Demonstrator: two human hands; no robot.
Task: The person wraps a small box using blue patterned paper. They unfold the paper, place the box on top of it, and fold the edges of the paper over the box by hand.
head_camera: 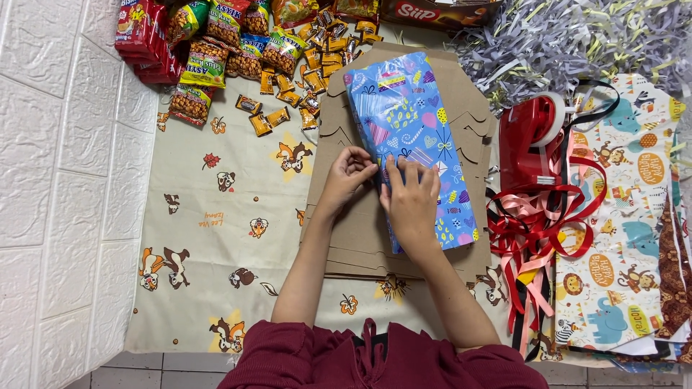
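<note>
1. Maroon sleeves [375,360]: nearest the camera, both forearms reaching forward.
2. Right hand [412,198]: palm down, fingers together, pressing flat on the near half of the parcel; grips nothing.
3. Left hand [351,171]: fingertips pinched on the parcel's left edge, just beside the right hand.
4. Long blue gift-wrapped parcel with balloon print [407,122]: long axis runs away from the person, tilted slightly left at the far end; both hands sit at its middle, the right one covering more of it.
5. Stack of brown cardboard cut-outs [360,230]: beneath the parcel.
6. Red tape dispenser [530,140] and loose red ribbons [533,238]: right.
7. Snack packets and small orange sweets [238,50]: far left, loose on the printed cloth; no containers.
8. Shredded grey paper [555,43]: far right.
</note>
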